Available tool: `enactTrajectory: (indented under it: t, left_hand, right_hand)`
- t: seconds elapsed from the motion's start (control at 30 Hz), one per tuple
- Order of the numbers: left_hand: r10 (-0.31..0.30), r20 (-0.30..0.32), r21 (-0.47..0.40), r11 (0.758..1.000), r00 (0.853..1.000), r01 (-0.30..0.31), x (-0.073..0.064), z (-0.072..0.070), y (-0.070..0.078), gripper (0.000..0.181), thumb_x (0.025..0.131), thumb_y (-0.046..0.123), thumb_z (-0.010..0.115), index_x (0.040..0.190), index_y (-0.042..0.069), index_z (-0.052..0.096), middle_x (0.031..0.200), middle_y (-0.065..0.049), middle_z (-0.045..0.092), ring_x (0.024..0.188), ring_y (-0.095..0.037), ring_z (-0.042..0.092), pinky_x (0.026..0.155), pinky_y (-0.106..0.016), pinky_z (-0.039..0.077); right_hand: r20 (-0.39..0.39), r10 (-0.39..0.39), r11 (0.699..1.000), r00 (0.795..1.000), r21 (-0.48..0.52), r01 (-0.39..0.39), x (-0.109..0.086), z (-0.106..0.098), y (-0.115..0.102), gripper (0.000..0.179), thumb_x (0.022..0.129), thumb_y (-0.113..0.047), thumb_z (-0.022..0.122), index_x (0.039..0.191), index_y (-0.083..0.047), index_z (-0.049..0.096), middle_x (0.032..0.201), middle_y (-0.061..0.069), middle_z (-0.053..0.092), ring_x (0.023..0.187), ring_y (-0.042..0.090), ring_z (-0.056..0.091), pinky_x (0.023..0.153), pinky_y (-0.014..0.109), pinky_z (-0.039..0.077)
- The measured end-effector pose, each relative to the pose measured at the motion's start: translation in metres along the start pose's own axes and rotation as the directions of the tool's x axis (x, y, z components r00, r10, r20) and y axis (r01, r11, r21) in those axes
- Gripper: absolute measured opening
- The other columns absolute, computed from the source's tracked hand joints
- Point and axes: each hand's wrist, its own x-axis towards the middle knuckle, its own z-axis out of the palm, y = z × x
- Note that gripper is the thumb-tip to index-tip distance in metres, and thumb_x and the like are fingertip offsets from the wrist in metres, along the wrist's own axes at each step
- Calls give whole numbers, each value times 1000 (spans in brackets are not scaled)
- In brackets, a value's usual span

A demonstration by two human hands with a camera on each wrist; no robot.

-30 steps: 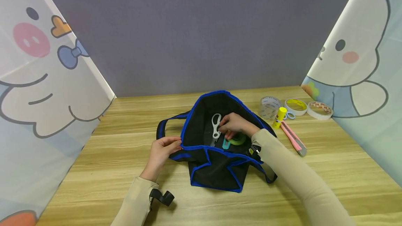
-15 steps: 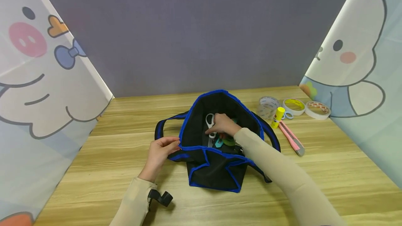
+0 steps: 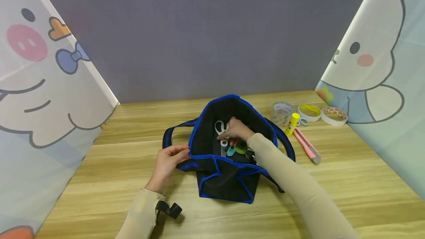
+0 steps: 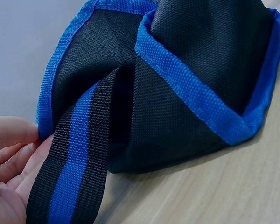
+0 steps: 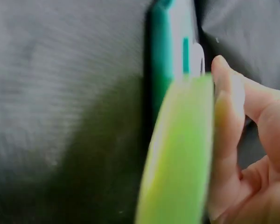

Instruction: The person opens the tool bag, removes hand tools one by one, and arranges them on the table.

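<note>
A black tote bag with blue trim (image 3: 229, 180) stands with its mouth spread wide. My left hand (image 3: 167, 161) pinches the left corner of its rim; in the left wrist view the striped bag handle (image 4: 74, 163) runs past the fingers. Inside the bag, my right hand (image 3: 236, 128) pinches a white handle of the scissors (image 3: 219, 126), whose blades point toward the front rim. Beside that hand lie a teal cutter (image 3: 230, 151) and a roll of green tape (image 3: 240, 148). The green tape (image 5: 179, 154) looms large in the right wrist view, partly covering the cutter.
Right of the bag are a clear tape roll (image 3: 283, 113), a yellow glue stick (image 3: 292, 124), small blue-handled scissors (image 3: 303, 121), a pink utility knife (image 3: 307, 146) and two white tape rolls (image 3: 309, 112). A grey panel (image 3: 206, 40) rises behind the wooden table (image 3: 116, 180).
My right hand has moved left inside the bag, from beside the scissors onto their handles, and a second white loop now shows by the fingers. The left hand still holds the rim.
</note>
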Motion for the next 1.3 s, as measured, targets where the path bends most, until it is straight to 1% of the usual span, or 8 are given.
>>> enactTrajectory:
  t: [0.1,0.2,0.3,0.5,0.73,1.0,1.17,1.3]
  left_hand:
    - [1,4,4,1000,1000,-1,0,0,0,18,91,-8,65,106,-18,67,95,-16,72,72,-13,71,71,-27,60]
    - [8,5,4,1000,1000,-8,0,0,0,18,91,-8,65,106,-18,68,95,-16,72,73,-13,71,71,-26,60]
    - [8,5,5,1000,1000,-8,-1,0,-1,18,91,-7,65,106,-18,68,95,-16,72,72,-13,71,71,-26,60]
    - [6,8,5,1000,1000,-6,0,0,-1,17,91,-8,65,105,-18,68,93,-16,72,71,-13,71,70,-26,61]
    - [16,3,9,1000,1000,-16,1,0,0,17,91,-8,65,105,-18,68,93,-15,72,71,-13,71,70,-26,60]
    - [3,3,17,1000,1000,-3,-1,-1,0,17,91,-7,65,105,-17,68,94,-16,72,71,-13,71,70,-26,60]
    - [6,4,17,1000,1000,-6,-2,-2,1,17,92,-7,65,105,-17,68,94,-15,72,71,-13,70,70,-26,60]
    - [-6,6,9,1000,1000,6,-2,-2,0,17,91,-7,65,106,-17,68,93,-15,72,72,-13,71,71,-26,60]
  right_hand:
    - [22,41,990,999,131,-44,4,-5,6,71,88,-22,78,134,17,42,61,12,64,43,14,59,48,31,58]
    - [46,53,982,998,181,-61,8,-10,10,34,89,-17,75,101,11,61,63,11,64,45,13,61,50,30,58]
    - [73,57,973,996,221,-72,11,-13,13,22,91,-13,72,89,7,64,64,11,63,46,13,61,51,29,59]
    - [89,77,947,993,304,-101,13,-15,18,19,95,-10,66,90,8,63,58,9,60,43,12,58,47,27,57]
    - [62,81,956,995,278,-95,13,-17,18,22,92,-13,72,99,6,64,56,5,57,43,10,55,47,27,56]
    - [66,103,944,992,309,-119,14,-20,16,71,85,-11,79,141,6,39,67,5,56,44,8,51,44,24,53]
    - [105,39,944,994,322,-72,11,-22,12,46,91,-11,73,123,4,45,108,22,67,53,14,65,49,28,57]
    - [162,-23,919,987,392,-43,8,-24,12,18,99,-8,61,101,0,46,96,19,69,57,19,69,54,31,60]
